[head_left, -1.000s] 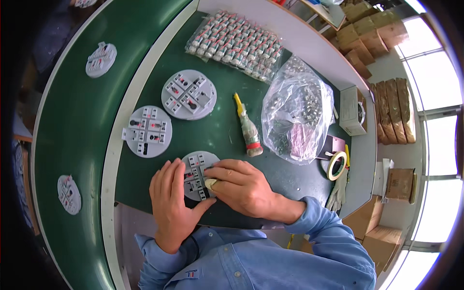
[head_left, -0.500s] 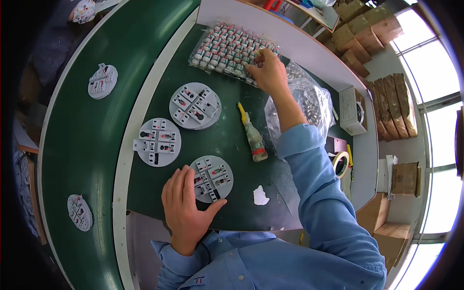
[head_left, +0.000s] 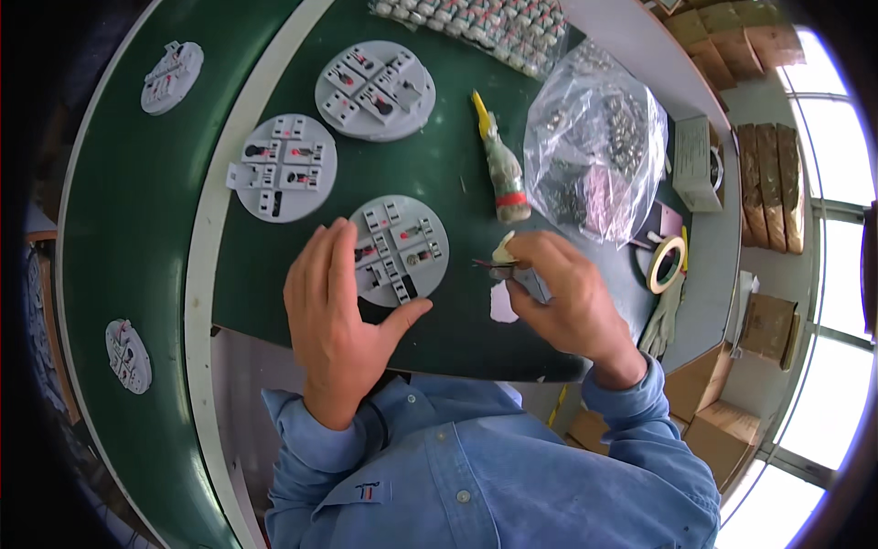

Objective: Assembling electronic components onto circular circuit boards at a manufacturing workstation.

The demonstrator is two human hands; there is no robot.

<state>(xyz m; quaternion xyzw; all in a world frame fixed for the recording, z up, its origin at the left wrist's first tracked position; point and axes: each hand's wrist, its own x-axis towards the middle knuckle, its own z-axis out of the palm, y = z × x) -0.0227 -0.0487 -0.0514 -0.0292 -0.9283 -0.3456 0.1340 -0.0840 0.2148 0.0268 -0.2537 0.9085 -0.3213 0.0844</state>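
Note:
My left hand (head_left: 334, 311) lies with straight fingers and thumb apart at the near left edge of a round grey fixture (head_left: 430, 206). Small slotted blocks with red and black parts cover that disc. Just right of it, my right hand (head_left: 572, 297) pinches a small metallic part with thin dark and red wires (head_left: 500, 272); its exact kind is unclear. A pale yellow cover sits on a fingertip of that hand. Below the pinch is a white scrap (head_left: 502, 304), partly behind the fingers. Farther off stand two similar fixtures, one grey disc (head_left: 291, 206) and another (head_left: 416, 114).
A bottle with a yellow nozzle (head_left: 506, 174) lies beyond my right hand. Behind it are a clear bag of small metal parts (head_left: 594, 119) and a pack of wired white parts (head_left: 476, 26). Tape (head_left: 666, 265) sits right; a green belt (head_left: 137, 229) carries two discs at left.
My right hand has come back from the far pack to near the closest fixture, now with a small wired part in its fingers. My left hand stays at the fixture. The whole view has shifted.

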